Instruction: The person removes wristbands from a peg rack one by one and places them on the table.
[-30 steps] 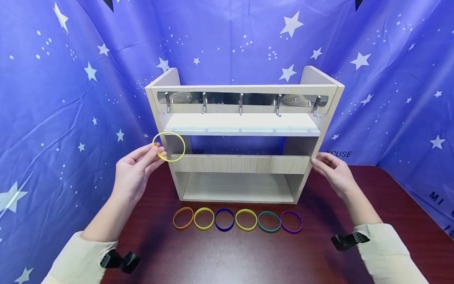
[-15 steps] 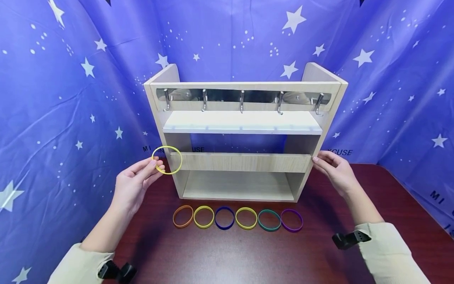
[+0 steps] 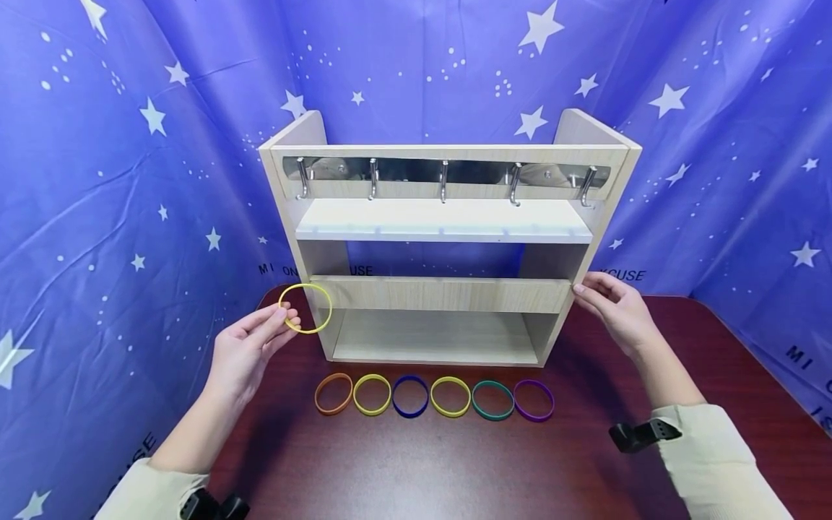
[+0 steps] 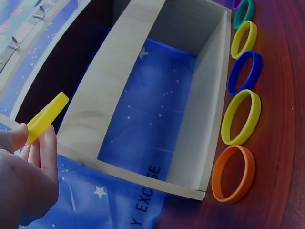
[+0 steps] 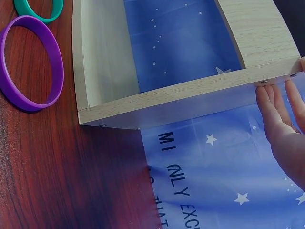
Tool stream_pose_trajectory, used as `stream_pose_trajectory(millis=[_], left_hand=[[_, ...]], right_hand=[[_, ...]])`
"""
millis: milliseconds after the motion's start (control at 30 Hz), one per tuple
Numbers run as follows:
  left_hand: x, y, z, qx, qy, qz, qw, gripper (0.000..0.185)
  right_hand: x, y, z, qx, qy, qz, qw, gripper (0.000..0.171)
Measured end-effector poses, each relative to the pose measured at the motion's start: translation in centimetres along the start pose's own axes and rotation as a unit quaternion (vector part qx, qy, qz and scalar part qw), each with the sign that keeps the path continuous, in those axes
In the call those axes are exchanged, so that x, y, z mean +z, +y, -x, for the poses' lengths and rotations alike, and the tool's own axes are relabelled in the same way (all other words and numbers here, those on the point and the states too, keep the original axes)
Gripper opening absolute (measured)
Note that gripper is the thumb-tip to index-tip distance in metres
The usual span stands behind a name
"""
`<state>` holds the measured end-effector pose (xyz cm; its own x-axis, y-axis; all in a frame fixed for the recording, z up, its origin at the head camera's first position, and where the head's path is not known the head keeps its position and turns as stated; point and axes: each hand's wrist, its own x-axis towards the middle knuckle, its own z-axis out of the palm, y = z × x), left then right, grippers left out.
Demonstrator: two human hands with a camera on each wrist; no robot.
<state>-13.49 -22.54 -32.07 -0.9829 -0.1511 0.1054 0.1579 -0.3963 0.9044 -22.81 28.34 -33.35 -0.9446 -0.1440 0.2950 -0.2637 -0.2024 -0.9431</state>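
A thin yellow silicone ring (image 3: 305,308) is pinched between thumb and fingertips of the left hand (image 3: 250,348), so that grip is narrow and closed on the band. The ring is held upright in the air, just beside the left front edge of the pale wooden shelf unit (image 3: 442,295), level with its lower crossboard; in the left wrist view the band (image 4: 46,117) is seen edge-on above the fingers (image 4: 47,150). Whether the ring touches the shelf unit cannot be told.

The right hand (image 3: 614,312) is laid against the right side of the shelf unit at the same crossboard, with straight fingers (image 5: 270,107) touching the board's end; nothing is held in that grip.

Five metal hooks (image 3: 443,180) are fixed along a shiny rail under the top board of the shelf unit. In front of the shelf unit, a row of six rings is laid flat on the dark red bench (image 3: 455,469): from the left an orange ring (image 3: 334,393), a yellow ring (image 3: 373,394), a blue ring (image 3: 411,396), a second yellow ring (image 3: 450,396), a green ring (image 3: 493,401) and a purple ring (image 3: 534,400). A blue star-printed cloth (image 3: 130,180) is hung behind and beside the shelf unit.
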Motion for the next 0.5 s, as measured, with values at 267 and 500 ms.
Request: stream_pose_trajectory(millis=[267, 500], left_hand=[[-1.1, -0.3, 0.1, -0.005, 0.006, 0.004, 1.0, 0.021], [-1.6, -0.3, 0.2, -0.011, 0.004, 0.006, 0.9999, 0.022]], right_hand=[[-0.1, -0.3, -0.2, 0.005, -0.004, 0.023, 1.0, 0.027], [-0.2, -0.3, -0.4, 0.004, -0.012, 0.01, 1.0, 0.029]])
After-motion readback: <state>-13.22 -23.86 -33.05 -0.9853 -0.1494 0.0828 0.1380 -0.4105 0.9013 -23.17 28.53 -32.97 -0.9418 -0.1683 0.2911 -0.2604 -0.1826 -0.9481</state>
